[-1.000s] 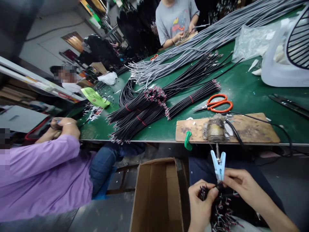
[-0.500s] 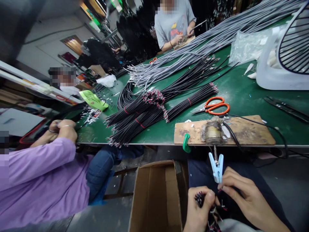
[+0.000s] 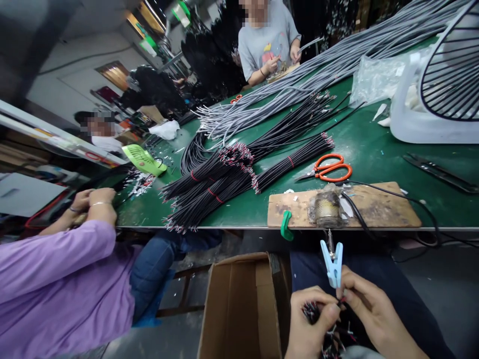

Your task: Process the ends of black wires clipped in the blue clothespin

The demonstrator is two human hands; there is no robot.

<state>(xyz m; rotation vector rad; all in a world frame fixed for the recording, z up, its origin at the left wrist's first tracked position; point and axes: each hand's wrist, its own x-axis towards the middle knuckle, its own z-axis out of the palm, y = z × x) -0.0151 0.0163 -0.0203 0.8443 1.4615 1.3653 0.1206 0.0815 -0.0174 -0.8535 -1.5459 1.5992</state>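
Observation:
Low in the head view, my left hand [image 3: 311, 324] is closed around a bunch of short black wires with red and white stripped tips [image 3: 329, 335] resting in my lap. My right hand [image 3: 370, 314] pinches one wire end from that bunch, just under a light-blue clothes peg [image 3: 332, 263]. The peg hangs below a soldering iron [image 3: 328, 209] fixed on a wooden board [image 3: 377, 207] at the table's near edge.
An open cardboard box [image 3: 243, 309] stands to the left of my knees. On the green table [image 3: 374, 144] lie black wire bundles [image 3: 224, 174], grey cables [image 3: 299, 82], orange scissors [image 3: 331, 167] and a white fan [image 3: 437, 94]. A person in purple [image 3: 56, 279] sits at my left; another works opposite.
My hands have come closer together under the peg, with the right fingertips now pinching a wire end. The view has tilted slightly upward.

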